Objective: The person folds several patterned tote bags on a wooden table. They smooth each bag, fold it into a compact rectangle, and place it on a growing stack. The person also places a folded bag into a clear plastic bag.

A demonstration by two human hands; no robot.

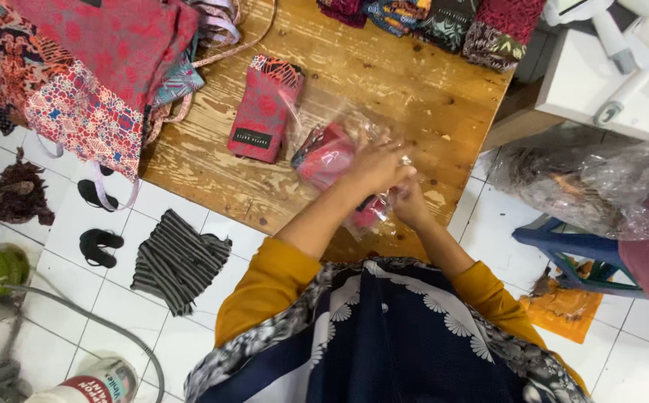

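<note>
Both hands (392, 186) bent inward, gripping red pouch (324, 158) in plastic bag (354, 123).

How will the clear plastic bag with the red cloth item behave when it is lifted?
The clear plastic bag looks thin and crinkled, so probably floppy and slippery. The red cloth item inside seems soft, likely light. Both hands, left hand and right hand, grip it.

Head-worn, looking almost straight down from above at close range; wooden table (384, 82) toward twelve o'clock, tiled floor (63, 298) at eight, wearer's own torso filling six. Single view only.
</note>
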